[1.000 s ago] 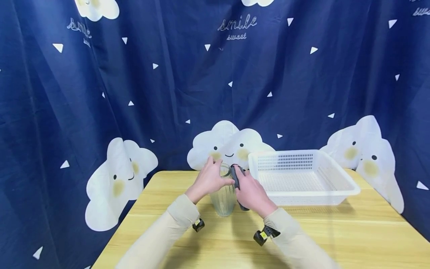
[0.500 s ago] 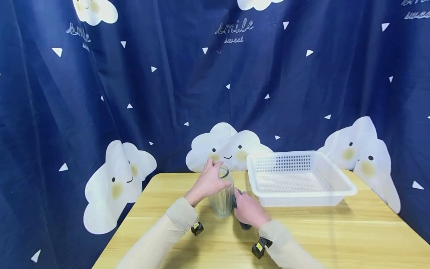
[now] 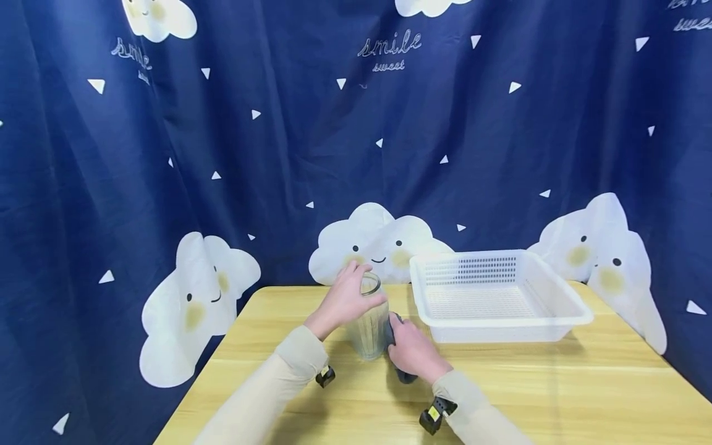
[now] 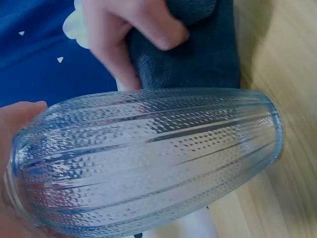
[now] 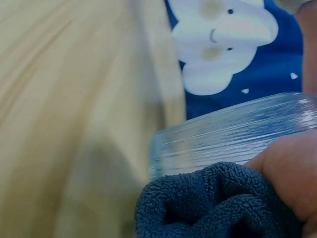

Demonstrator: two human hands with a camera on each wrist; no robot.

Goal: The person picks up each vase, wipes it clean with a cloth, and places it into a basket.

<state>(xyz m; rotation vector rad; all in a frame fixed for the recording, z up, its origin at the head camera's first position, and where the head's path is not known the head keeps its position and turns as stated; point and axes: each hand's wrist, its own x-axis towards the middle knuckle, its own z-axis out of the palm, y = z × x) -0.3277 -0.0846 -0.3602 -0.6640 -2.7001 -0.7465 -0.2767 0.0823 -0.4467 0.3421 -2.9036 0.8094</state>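
Note:
A clear ribbed glass vase (image 3: 368,330) with a dotted texture stands at the middle of the table, its mouth facing up. My left hand (image 3: 349,298) grips it near the rim, thumb on the near side and fingers round the far side. In the left wrist view the vase (image 4: 148,158) fills most of the picture. My right hand (image 3: 413,349) holds a folded dark blue-grey cloth (image 3: 402,364) against the vase's right side. The cloth (image 5: 213,203) looks like thick terry towelling in the right wrist view, bunched under the fingers and overlapping the glass.
A white perforated plastic basket (image 3: 500,322) stands on the wooden table (image 3: 500,395) to the right of my right hand. Behind the table hangs a navy curtain (image 3: 289,154) with cloud prints.
My right hand has moved the cloth down from near the vase's rim to its lower right side. The left hand keeps its grip at the top.

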